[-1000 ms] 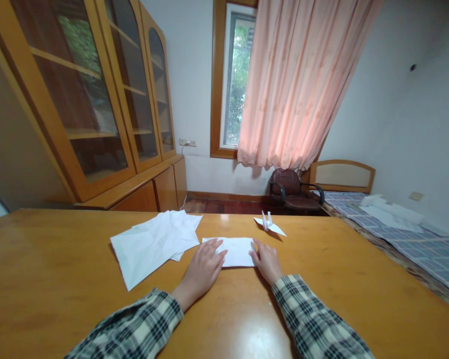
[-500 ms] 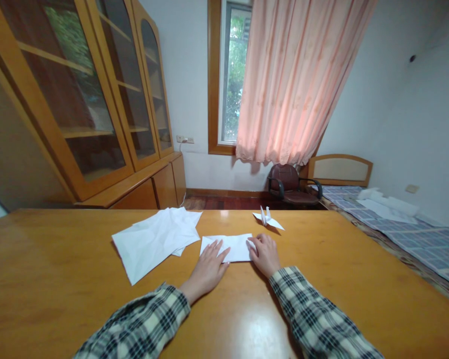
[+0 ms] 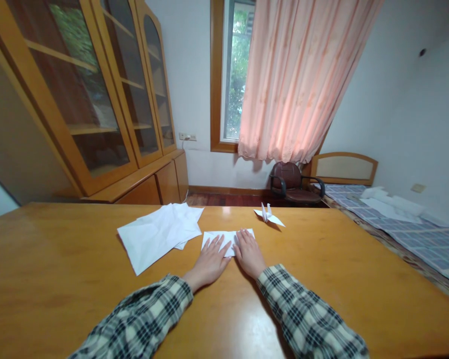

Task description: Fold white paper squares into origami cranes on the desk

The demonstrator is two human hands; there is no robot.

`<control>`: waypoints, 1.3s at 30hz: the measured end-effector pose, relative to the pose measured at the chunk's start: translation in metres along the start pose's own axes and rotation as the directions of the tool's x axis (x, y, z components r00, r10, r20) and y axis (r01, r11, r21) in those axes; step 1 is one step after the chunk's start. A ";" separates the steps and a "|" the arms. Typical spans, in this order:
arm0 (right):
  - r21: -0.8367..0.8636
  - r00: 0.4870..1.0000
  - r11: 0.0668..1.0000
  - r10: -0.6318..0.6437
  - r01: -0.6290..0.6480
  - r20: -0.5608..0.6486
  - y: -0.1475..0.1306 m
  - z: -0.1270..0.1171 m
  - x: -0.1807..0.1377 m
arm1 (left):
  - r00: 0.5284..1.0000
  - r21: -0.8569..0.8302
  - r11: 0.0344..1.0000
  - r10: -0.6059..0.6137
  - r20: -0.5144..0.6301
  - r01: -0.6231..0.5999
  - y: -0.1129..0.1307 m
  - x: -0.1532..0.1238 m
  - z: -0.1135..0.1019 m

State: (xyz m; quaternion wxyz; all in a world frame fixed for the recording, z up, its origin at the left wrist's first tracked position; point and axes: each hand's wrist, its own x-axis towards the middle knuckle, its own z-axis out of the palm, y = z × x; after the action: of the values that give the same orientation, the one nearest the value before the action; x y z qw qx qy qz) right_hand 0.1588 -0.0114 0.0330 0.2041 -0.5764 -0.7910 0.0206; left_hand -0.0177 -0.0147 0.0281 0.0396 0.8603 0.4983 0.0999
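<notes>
A folded white paper (image 3: 224,237) lies flat on the wooden table (image 3: 340,279) in front of me. My left hand (image 3: 209,262) rests open on its left part, fingers stretched out flat. Beside it, my right hand (image 3: 249,254) lies open on the paper's right part, fingers flat too. Both hands nearly touch each other. A small white paper crane (image 3: 269,215) stands a little beyond the paper to the right.
A loose pile of white sheets (image 3: 159,232) lies left of the folded paper. Behind the table are a glass-door wooden cabinet (image 3: 97,99), a window with a pink curtain (image 3: 299,80), a brown chair (image 3: 294,182) and a bed (image 3: 407,224).
My right hand has slid left along the folded paper, close to my left hand. The left hand stays flat on the paper. The camera shifted slightly.
</notes>
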 end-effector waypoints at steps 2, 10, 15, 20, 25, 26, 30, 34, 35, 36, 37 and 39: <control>0.002 0.999 1.000 0.013 -0.013 0.048 -0.005 -0.001 0.000 | 1.000 0.008 1.000 -0.006 0.002 0.006 0.000 0.001 0.001; -0.024 0.974 0.996 0.094 -0.091 0.206 -0.011 -0.002 0.002 | 0.992 0.010 0.999 -0.052 -0.116 0.053 0.000 0.004 0.005; -0.022 0.960 0.994 0.110 -0.108 0.258 -0.011 -0.006 0.003 | 0.979 0.042 0.994 -0.087 -0.182 0.096 0.004 0.012 0.000; -0.014 0.952 0.992 0.122 -0.123 0.280 -0.013 -0.008 0.004 | 0.991 0.068 0.993 -0.090 -0.098 0.097 -0.001 0.017 0.002; 0.001 0.957 0.993 0.116 -0.121 0.265 -0.013 -0.008 0.004 | 0.995 0.062 0.994 -0.091 -0.036 0.093 -0.006 0.018 0.006; 0.000 0.959 0.993 0.117 -0.122 0.258 -0.013 -0.008 0.003 | 0.995 0.057 0.994 -0.090 -0.033 0.092 -0.007 0.018 0.007; -0.002 0.961 0.992 0.121 -0.124 0.249 -0.014 -0.009 0.004 | 0.996 0.029 0.996 -0.085 -0.041 0.086 -0.007 0.018 0.007; 0.004 0.953 0.992 0.121 -0.127 0.279 -0.014 -0.009 0.005 | 0.995 0.015 0.996 -0.092 -0.046 0.092 -0.006 0.019 0.005; 0.003 0.953 0.992 0.122 -0.127 0.277 -0.014 -0.009 0.005 | 0.995 0.015 0.995 -0.093 -0.045 0.094 -0.006 0.018 0.004; 0.001 0.956 0.992 0.122 -0.127 0.265 -0.014 -0.008 0.005 | 0.994 0.016 0.995 -0.094 -0.045 0.095 -0.005 0.018 0.003; 0.000 0.961 0.992 0.121 -0.125 0.247 -0.013 -0.007 0.004 | 0.994 0.018 0.995 -0.096 -0.047 0.097 -0.004 0.018 0.001; 0.003 0.971 0.993 0.114 -0.118 0.208 -0.012 -0.006 0.003 | 0.994 0.014 0.995 -0.100 -0.051 0.101 -0.003 0.017 -0.002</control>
State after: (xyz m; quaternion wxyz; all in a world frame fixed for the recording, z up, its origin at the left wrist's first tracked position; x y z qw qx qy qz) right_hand 0.1488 -0.0138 0.0423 0.1231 -0.6147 -0.7728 0.0986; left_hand -0.0126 0.0013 0.0322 0.0248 0.8317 0.5426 0.1152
